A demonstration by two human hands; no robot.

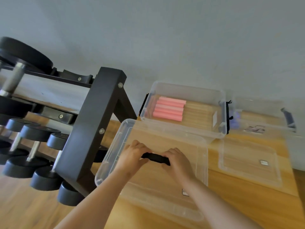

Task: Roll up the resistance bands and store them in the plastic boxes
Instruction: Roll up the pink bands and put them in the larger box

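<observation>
Both hands, left hand [132,154] and right hand [176,159], pinch a rolled black resistance band [156,158] over the clear plastic box [113,146]. Best keep it wound tight and set it flat.

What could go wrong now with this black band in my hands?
The black band is held only at its ends by the left hand and right hand; loosen either and it may unroll. It seems to be over a flat lid, so it could get dropped there instead of the box with pink rolls.
</observation>
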